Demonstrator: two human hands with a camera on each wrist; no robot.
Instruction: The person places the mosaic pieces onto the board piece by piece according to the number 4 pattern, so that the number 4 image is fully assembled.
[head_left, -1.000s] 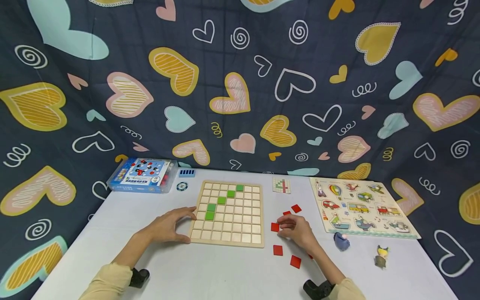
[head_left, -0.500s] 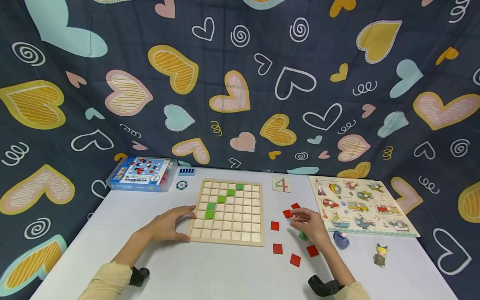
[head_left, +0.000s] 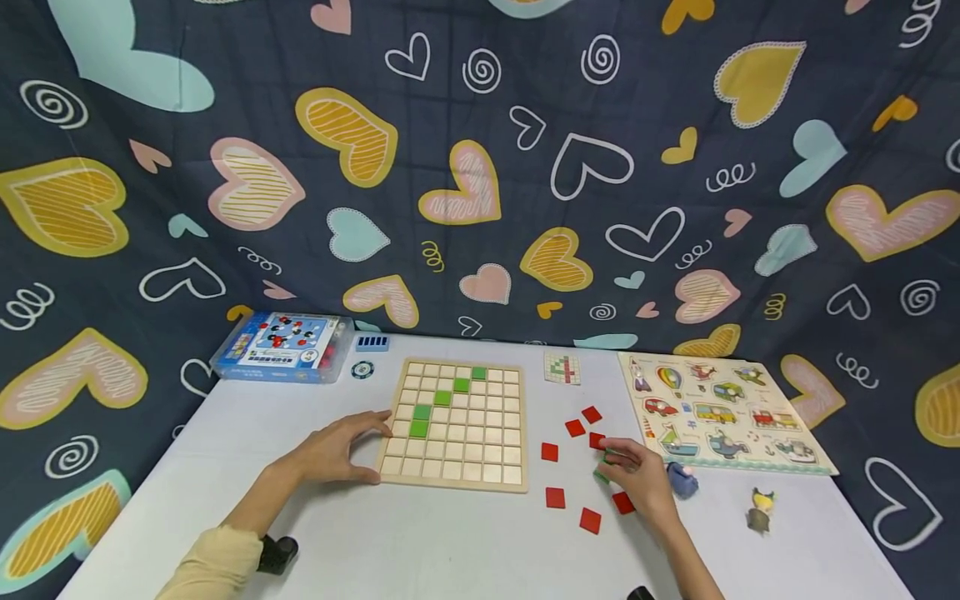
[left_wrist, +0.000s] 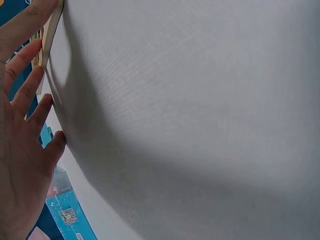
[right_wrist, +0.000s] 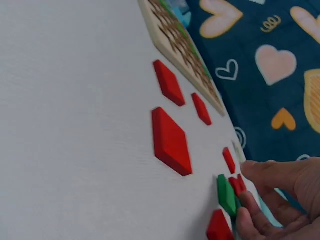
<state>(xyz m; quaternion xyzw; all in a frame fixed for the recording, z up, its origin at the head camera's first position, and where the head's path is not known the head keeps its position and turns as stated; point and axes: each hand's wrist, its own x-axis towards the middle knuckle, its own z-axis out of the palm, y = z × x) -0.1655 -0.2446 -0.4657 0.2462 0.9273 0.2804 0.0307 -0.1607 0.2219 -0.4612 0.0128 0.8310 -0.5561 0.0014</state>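
Five green tiles (head_left: 442,398), seated in a stepped run on the gridded board (head_left: 450,486). One left hand (head_left: 337,450), fingers and thumb spread apart at the board's left edge, apparently steadying it. Seven red tiles (head_left: 555,497), loose on the bench (head_left: 465,550) to the board's right. At least one loose green tile (right_wrist: 226,195) among them, partly hidden by the right hand (head_left: 645,479); whether its fingers are clamped on it we cannot tell. Step in hand, we judge: fetching green. Next move, we think: a secure pinch, then a lift clear of the red neighbours.
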